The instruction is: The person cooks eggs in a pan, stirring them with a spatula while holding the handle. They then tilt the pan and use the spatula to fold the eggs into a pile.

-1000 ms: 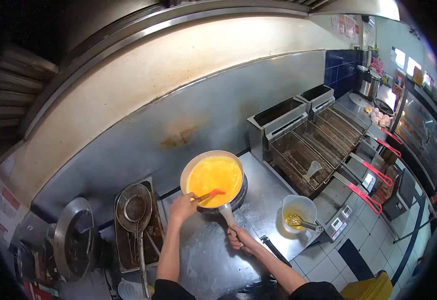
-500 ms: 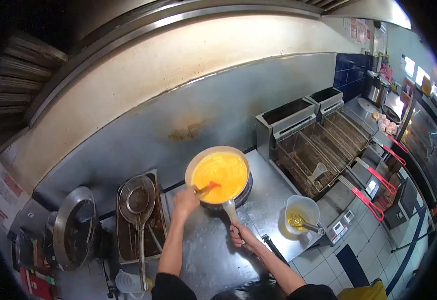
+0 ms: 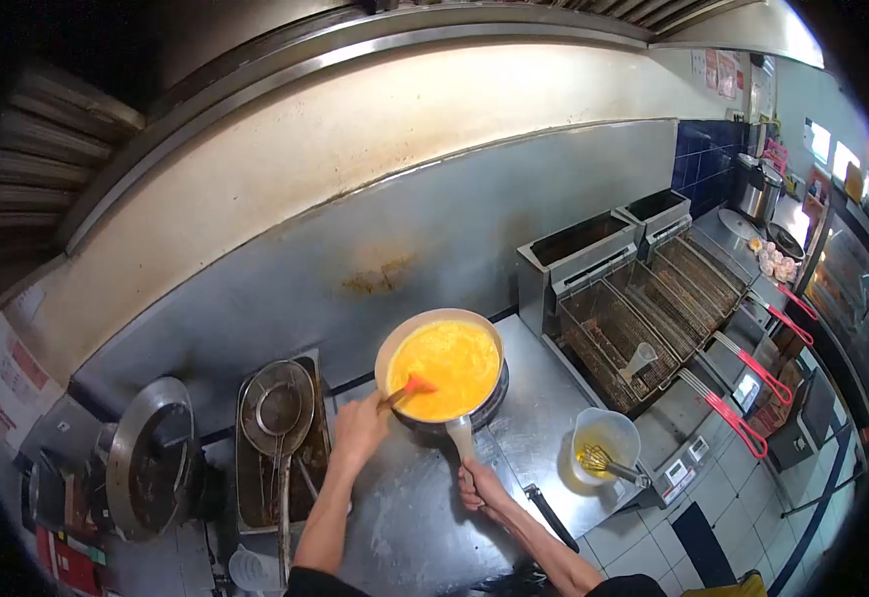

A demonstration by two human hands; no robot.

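A frying pan (image 3: 386,350) with a pale inner wall stands on a round dark burner (image 3: 497,398). Yellow liquid egg (image 3: 454,360), with thicker folds on its surface, fills the bottom of it. My left hand (image 3: 361,426) is closed around the handle of a spatula (image 3: 416,385), whose red head dips into the egg near the pan's left side. Lower down, my right hand (image 3: 480,488) grips the pan's light handle (image 3: 461,438), which points toward me.
A plastic jug (image 3: 605,430) with a whisk (image 3: 603,462) inside stands to the right. Fryer baskets (image 3: 603,323) with pink handles are beyond it. On the left are strainers (image 3: 277,408) over a tray and a large metal pan (image 3: 146,458).
The red spatula head has shifted slightly left within the egg, and my left hand with it. My right hand stays on the pan handle. The whole view has tilted slightly upward.
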